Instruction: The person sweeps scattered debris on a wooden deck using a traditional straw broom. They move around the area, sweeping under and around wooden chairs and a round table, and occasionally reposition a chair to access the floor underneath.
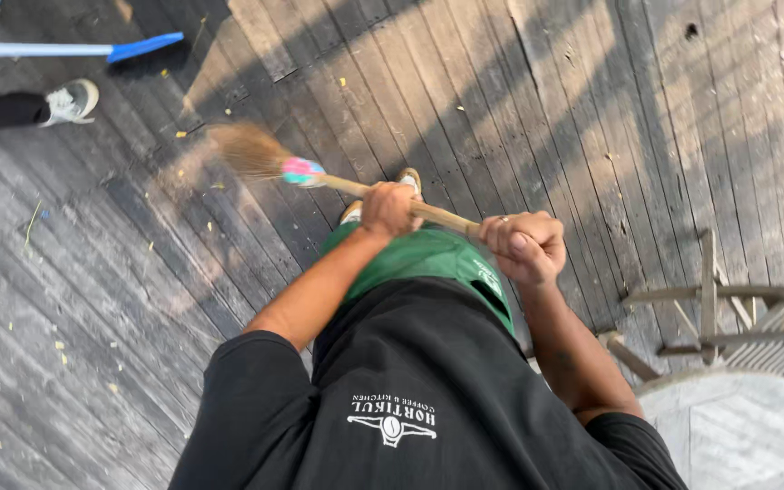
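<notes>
Nearest me, the black shirt (428, 399) carries a small white logo low on the chest, above a green apron (419, 259). My right hand (526, 245) is a closed grip on the broom (319, 177) at the handle's near end; my left hand (389, 209) is closed round the handle further along. The bristles, blurred, sweep over the deck (592, 118) ahead and to the left, past a pink-and-teal band. Far left, another person's shoe (72, 100) and a blue broom (74, 48).
</notes>
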